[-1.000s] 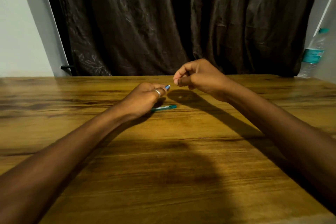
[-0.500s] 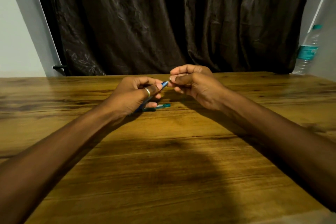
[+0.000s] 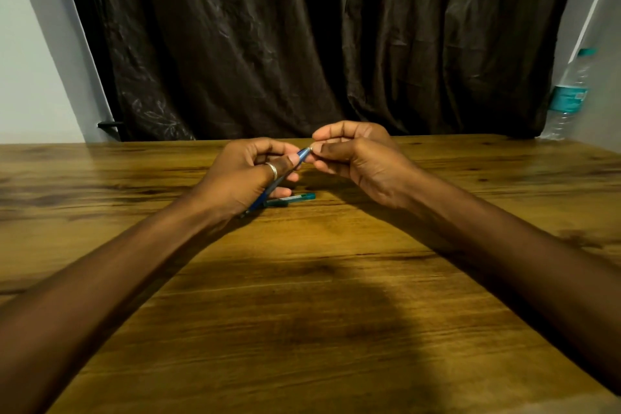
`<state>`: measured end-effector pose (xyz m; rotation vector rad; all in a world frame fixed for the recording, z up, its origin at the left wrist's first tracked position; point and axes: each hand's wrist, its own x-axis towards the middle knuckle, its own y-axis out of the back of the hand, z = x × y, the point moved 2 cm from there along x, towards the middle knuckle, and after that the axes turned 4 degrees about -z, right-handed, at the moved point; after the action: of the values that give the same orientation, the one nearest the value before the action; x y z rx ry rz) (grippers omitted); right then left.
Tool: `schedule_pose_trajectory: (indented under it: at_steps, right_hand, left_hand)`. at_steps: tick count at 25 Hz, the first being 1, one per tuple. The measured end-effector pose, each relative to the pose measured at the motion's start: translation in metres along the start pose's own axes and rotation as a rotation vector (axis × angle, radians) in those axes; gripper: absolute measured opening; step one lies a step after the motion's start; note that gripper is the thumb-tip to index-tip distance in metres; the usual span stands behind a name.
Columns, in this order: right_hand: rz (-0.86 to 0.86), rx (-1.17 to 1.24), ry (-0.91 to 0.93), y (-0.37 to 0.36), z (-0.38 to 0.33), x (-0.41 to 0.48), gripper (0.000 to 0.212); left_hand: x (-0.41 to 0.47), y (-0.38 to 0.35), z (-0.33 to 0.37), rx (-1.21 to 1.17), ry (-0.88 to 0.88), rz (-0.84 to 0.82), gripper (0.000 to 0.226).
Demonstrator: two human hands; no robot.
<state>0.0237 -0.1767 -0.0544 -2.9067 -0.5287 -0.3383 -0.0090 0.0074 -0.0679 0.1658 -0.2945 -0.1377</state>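
Dark brown curtain (image 3: 302,44) fills the back of the room, creased, hanging down to the far table edge. Pale wall (image 3: 30,60) to its left, and a strip of white frame on the right. The wooden table (image 3: 302,329) takes the whole lower half, with brown grain, dark knots and a broad soft shadow across the near middle. Both forearms come in from the bottom corners and meet near the far centre.

A clear plastic water bottle (image 3: 569,94) with teal cap and teal label stands upright at the far right corner, well apart from the hands. A small black bracket (image 3: 109,125) sticks out at the curtain's left foot.

I see the left hand (image 3: 242,178) curled round a blue pen (image 3: 303,155), with the barrel running slantwise through the fist, its lower end poking out by the wrist close to the table and its upper end pointing right. The right hand (image 3: 366,161) pinches the pen's silvery tip between thumb and forefinger, the other fingers curled. So both hands are clamped on the same pen, which is held just above the wood, and nothing stands between me and it.

A teal pen piece (image 3: 292,199) lies flat on the table just below the left fingers. It may be a cap or a second pen; the view is too small to tell. There is a silver ring (image 3: 272,171) on the left hand.
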Motion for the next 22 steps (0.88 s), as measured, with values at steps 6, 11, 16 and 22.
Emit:
schedule_pose_trajectory:
  at_steps: [6, 11, 16, 22]
  right_hand:
    - [0.007, 0.067, -0.02, 0.0006, 0.002, 0.0014, 0.02]
    - [-0.019, -0.023, -0.01, 0.0023, 0.0042, 0.003, 0.018]
    - [-0.017, -0.083, 0.057, 0.0015, 0.0043, 0.0035, 0.019]
    - [-0.013, -0.13, 0.12, 0.0004, -0.0012, -0.0003, 0.032]
  left_hand:
    - [0.0015, 0.0001, -0.0021, 0.004, -0.006, -0.004, 0.014]
    - [0.0016, -0.0012, -0.0025, 0.018, -0.018, -0.007, 0.011]
    - [0.0013, -0.0029, -0.0022, 0.005, -0.032, -0.007, 0.012]
    - [-0.0009, -0.0019, -0.003, -0.018, -0.037, -0.01, 0.011]
